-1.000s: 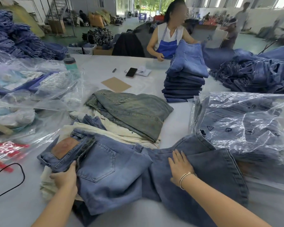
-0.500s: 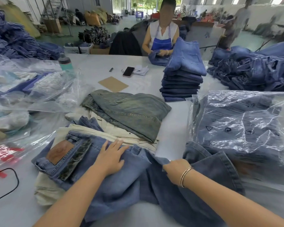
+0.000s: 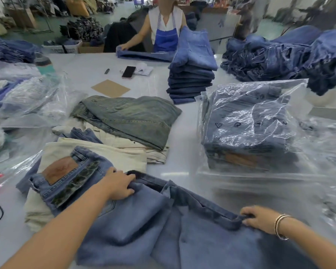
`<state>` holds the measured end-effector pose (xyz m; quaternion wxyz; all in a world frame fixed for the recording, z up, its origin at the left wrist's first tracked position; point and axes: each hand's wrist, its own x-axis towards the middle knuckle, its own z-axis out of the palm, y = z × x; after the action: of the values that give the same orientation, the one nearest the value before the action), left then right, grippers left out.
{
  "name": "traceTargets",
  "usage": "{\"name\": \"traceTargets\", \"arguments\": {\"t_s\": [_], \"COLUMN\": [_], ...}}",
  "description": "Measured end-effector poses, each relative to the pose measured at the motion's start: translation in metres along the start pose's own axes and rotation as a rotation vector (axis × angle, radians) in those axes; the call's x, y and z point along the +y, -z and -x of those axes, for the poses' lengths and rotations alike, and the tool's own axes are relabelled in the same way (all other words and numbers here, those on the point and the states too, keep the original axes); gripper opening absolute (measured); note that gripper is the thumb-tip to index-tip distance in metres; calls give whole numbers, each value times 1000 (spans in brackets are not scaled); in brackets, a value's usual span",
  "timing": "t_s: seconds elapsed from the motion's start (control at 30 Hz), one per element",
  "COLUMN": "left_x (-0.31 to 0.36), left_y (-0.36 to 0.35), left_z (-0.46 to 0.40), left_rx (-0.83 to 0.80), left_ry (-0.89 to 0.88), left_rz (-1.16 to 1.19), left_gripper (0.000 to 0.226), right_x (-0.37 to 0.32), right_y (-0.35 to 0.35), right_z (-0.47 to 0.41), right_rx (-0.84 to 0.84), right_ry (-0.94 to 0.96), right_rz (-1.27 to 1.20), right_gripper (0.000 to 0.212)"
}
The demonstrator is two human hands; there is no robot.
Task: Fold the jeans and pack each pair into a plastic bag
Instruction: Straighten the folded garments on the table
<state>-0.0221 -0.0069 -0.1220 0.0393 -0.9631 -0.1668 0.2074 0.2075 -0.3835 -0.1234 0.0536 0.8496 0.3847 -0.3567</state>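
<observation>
A white table (image 3: 182, 158) carries the work. At centre frame a grey-green pair of jeans (image 3: 128, 119) lies folded over cream trousers (image 3: 113, 152). To the right sits a stack of bagged jeans (image 3: 248, 129) in clear, wrinkled plastic, close beside the far edge of the pair being folded. Behind it a stack of folded blue jeans (image 3: 190, 80) rises, and a loose heap of denim (image 3: 283, 57) fills the upper right. A phone (image 3: 128, 72) and a brown card (image 3: 110, 88) lie toward the upper middle, and loose plastic bags (image 3: 25, 98) crowd the left edge. A person in a blue apron (image 3: 166, 39) works at the table's far side.

The blue jeans (image 3: 144, 220) being folded spread across the lower frame, their waistband with a brown leather patch (image 3: 59, 169) at lower left, resting partly on the cream trousers. The left hand (image 3: 118, 186) presses on the denim near the seat, its fingers curled over a fold's edge. The right hand (image 3: 260, 218), with bangles at the wrist, pinches the dark edge of the cloth at lower right.
</observation>
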Motion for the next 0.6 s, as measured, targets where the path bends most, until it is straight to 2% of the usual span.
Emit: {"name": "traceTargets", "arguments": {"t_s": [0.1, 0.17, 0.2, 0.27, 0.33, 0.4, 0.5, 0.6], "left_x": [29, 52, 62, 72, 70, 58, 36, 20], "left_y": [0, -4, -6, -12, -14, -15, -20, -23], "left_z": [13, 19, 20, 18, 12, 5, 0, -2], "left_rx": [-88, -125, -105, 35, 180, 210, 125, 76], "left_ry": [-120, -214, -244, -244, -147, -57, 14, -21], "left_rz": [58, 149, 194, 214, 149, 61, -38, -52], "left_gripper": [24, 13, 12, 17, 24, 32, 45, 36], "right_x": [43, 68, 80, 92, 88, 67, 11, -34], "right_y": [-13, -21, -25, -27, -31, -36, -49, -59], "right_z": [8, 12, 14, 16, 14, 4, -12, -28], "right_rx": [103, 224, 282, 356, 414, 480, 507, 469], "right_ry": [-204, -343, -395, -495, -569, -460, -67, 90], "right_rz": [127, 277, 379, 554, 586, 524, 324, 82], "right_gripper": [12, 24, 28, 35, 38, 42, 47, 52]}}
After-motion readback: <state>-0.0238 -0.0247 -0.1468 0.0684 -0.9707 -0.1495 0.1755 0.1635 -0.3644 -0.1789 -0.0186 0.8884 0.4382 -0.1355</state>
